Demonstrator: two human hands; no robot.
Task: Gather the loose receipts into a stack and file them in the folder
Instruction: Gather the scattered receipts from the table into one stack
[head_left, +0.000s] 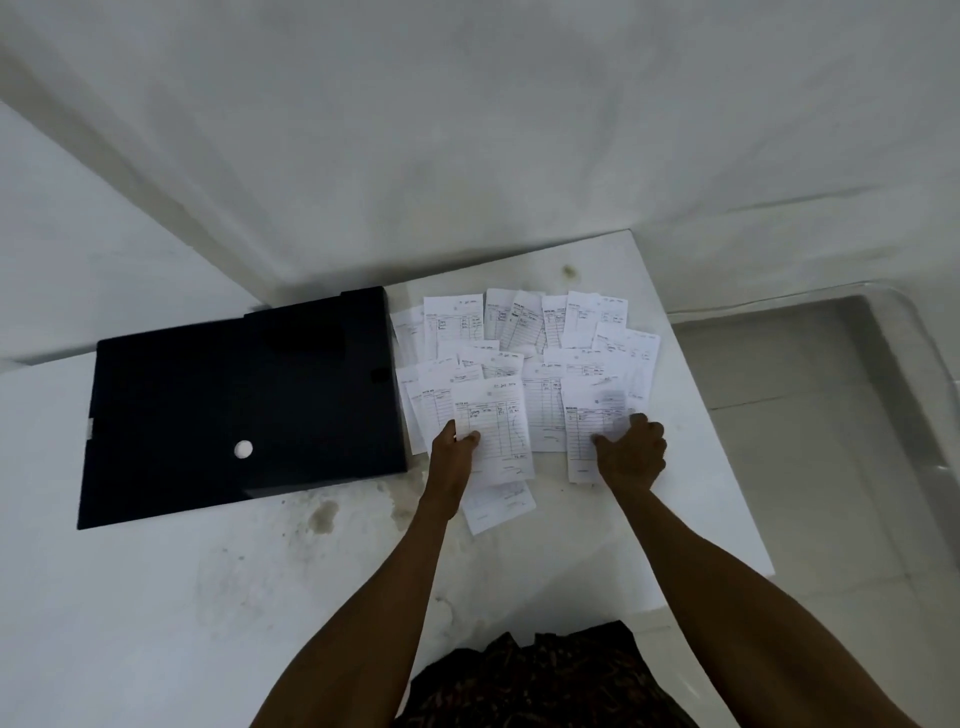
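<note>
Several white printed receipts (524, 353) lie spread and overlapping on the white counter, right of a closed black folder (239, 405) with a white round button. My left hand (454, 452) pinches the lower left edge of one receipt (498, 426) near the front of the spread. My right hand (631, 452) grips the lower part of another receipt (587, 421) on the right. One more receipt (501, 504) lies partly under the left one, closest to me.
The white counter (208, 597) has brown stains near its middle and ends at a right edge (727, 467). Beyond that edge sits a pale sunken basin (831, 415). A white wall runs behind the counter.
</note>
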